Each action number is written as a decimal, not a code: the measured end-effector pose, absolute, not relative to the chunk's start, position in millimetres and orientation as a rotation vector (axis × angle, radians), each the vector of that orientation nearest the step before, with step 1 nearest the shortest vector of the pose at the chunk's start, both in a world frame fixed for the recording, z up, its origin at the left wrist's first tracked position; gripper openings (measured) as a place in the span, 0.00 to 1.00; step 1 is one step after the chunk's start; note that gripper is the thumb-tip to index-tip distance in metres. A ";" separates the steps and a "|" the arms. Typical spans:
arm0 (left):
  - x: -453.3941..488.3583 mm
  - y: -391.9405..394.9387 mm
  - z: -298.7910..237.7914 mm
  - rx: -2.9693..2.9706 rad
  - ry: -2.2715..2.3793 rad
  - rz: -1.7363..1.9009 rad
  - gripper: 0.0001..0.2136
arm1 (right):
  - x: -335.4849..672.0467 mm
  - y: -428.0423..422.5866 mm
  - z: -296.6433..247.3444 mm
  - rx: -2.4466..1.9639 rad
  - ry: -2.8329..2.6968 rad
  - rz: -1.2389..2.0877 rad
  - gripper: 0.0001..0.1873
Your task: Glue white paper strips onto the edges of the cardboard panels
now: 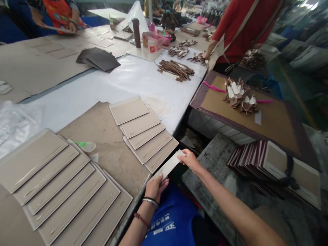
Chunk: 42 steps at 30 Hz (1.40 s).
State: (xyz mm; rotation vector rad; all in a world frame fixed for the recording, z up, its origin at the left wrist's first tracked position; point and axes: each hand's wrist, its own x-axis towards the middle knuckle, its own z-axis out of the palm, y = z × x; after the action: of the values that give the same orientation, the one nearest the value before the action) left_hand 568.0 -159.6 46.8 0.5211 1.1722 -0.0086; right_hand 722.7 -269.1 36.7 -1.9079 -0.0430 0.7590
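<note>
A pale rectangular card strip [169,164] is held between both hands just off the table's near edge. My left hand [155,187] pinches its lower end; my right hand [188,158] pinches its upper end. Beside the strip, on a brown board [107,136], lies a fanned row of several beige flat panels [145,134]. A larger fanned row of similar panels [61,186] lies at the near left. A small green-tipped glue applicator [85,146] rests between the two rows.
A stack of upright maroon-edged panels [258,160] stands at my right. A side table holds folded brown pieces [239,95]. A person in red [243,30] works at the far right; another person [56,15] at the far left. A dark bottle [136,32] stands behind.
</note>
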 end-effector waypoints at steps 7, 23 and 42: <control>595.6 -162.1 34.1 0.389 1.227 0.001 0.07 | 750.2 -266.4 15.0 -1.914 -0.011 0.742 0.12; 603.7 -158.1 35.6 0.332 1.300 -0.031 0.07 | 751.6 -266.2 18.4 -1.762 0.136 0.850 0.16; 624.7 -79.3 111.7 0.851 0.997 0.253 0.25 | 924.2 -153.2 135.1 -1.835 -0.538 0.573 0.11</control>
State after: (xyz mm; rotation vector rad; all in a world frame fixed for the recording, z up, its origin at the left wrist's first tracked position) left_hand 624.7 -79.3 111.7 0.8513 0.9971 0.2534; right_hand 924.2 -153.2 135.1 -1.8349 -0.5376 0.5733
